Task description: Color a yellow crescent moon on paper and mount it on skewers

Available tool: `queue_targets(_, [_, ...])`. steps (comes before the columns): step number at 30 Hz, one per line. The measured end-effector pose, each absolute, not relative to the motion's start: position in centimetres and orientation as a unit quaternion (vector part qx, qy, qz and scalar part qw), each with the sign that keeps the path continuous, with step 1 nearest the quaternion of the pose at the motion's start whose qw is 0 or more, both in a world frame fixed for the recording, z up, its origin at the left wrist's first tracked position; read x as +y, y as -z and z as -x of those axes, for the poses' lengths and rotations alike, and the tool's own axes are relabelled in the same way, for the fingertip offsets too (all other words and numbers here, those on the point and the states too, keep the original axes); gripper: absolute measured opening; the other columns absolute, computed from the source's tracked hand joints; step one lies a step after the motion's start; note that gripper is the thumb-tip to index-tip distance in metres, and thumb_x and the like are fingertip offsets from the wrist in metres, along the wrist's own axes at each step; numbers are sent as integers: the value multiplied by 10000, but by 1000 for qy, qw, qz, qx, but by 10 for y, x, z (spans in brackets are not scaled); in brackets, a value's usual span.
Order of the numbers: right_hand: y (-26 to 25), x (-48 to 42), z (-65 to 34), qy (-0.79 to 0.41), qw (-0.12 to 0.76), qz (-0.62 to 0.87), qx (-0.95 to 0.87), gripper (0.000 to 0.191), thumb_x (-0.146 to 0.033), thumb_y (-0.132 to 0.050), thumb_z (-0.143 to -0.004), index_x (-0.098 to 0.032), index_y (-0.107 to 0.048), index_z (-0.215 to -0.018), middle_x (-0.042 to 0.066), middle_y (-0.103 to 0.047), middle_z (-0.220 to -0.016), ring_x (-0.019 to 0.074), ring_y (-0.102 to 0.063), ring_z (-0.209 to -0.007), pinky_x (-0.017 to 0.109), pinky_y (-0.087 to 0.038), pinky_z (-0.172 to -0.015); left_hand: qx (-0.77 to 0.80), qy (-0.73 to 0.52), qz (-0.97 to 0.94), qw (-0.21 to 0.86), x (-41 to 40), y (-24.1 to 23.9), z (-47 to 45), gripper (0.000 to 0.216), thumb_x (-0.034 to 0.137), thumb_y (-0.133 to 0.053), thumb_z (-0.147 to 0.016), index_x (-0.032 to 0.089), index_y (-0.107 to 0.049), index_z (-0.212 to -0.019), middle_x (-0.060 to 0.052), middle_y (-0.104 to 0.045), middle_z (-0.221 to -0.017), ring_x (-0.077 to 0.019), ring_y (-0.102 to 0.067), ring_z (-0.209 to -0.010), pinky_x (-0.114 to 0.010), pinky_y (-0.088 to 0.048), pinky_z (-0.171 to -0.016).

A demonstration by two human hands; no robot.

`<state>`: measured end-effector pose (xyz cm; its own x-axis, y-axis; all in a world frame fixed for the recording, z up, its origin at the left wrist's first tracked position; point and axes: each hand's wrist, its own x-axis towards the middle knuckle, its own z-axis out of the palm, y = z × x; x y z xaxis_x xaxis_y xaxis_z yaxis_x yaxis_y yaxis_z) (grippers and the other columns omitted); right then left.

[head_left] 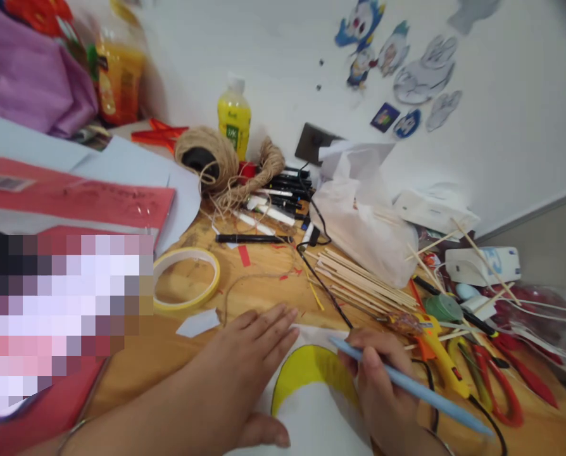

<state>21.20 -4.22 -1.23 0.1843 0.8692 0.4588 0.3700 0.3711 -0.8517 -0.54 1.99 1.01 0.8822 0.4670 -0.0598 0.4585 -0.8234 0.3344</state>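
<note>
My left hand lies flat with fingers stretched out, pressing on a white sheet that carries a yellow curved shape. My right hand is closed around a light blue pen, its tip pointing up-left near the yellow shape's top edge. Both hands rest on the wooden table near its front edge.
A tape roll lies left of my hands. Wooden sticks, a white plastic bag, a yellow glue gun and red scissors crowd the right. Twine, markers, a yellow bottle and red paper sit behind.
</note>
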Motion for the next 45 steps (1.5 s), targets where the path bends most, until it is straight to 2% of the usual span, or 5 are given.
queue_targets(5, [3,-23,-226,-187,646,542,-504,151,-364,-520,-918,-232,-592,-899,-4,-593,-720,160,-558,-617,279,-472,-567,230,-20,-968,97,30,-17,13,467,150,-515,-870,229,-514,-1331,-85,-404,-1471,-317,-397,-1335,-478,-433,-1004])
queue_targets(14, [-15,-7,-247,-172,680,552,-450,134,-366,-563,-885,-238,-563,-924,-34,-545,-675,156,-511,-613,279,-442,-589,272,-72,-958,48,25,-17,9,237,339,-550,-887,175,-717,-848,-129,-680,-1170,-325,-638,-955,-486,-521,-779])
queue_targets(20, [-26,-5,-245,-181,706,503,-465,100,-325,-526,-900,-232,-560,-884,-38,-550,-655,144,-509,-578,265,-427,-556,181,-57,-980,56,43,-17,21,481,161,-483,-914,342,-446,-1358,15,-490,-1431,-269,-386,-1343,-475,-376,-1048])
queue_targets(27, [-34,-10,-246,-186,713,480,-477,90,-300,-516,-906,-225,-563,-887,-31,-547,-657,145,-507,-594,262,-422,-557,291,-85,-952,29,42,-29,17,262,221,-442,-923,143,-660,-1045,-124,-676,-898,-297,-608,-868,-497,-477,-798])
queue_targets(45, [-24,-28,-227,-286,586,513,-558,202,-420,-620,-848,-229,-648,-908,12,-637,-747,189,-601,-721,280,-501,-651,458,-161,-836,254,48,-15,19,198,348,-599,-891,151,-615,-887,-15,-635,-877,-165,-616,-795,-368,-519,-741])
